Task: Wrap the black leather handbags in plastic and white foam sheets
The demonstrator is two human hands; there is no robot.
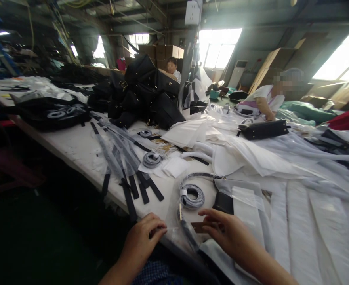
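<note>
My left hand [146, 239] is closed in a pinch at the table's front edge. A thin pale string [173, 228] runs from its fingertips toward the right. Between the thumb and fingers of my right hand [226, 231] is a small flat brown tag [198, 227]. Under and between both hands lies a bag whose handle [187, 233] is wrapped in clear plastic; it curves up and round to a metal fitting. Inside that curve rests a coiled, plastic-wrapped strap [193, 196]. White sheet material [247, 208] covers part of the black bag body [223, 203].
Plastic-wrapped black straps [126, 158] fan out at left, near another coil [152, 160]. Black bags [146, 93] are heaped behind. White sheets [251, 152] spread across the right of the table [70, 146]. A co-worker [269, 99] is at the far right; another person [173, 71] is behind the heap.
</note>
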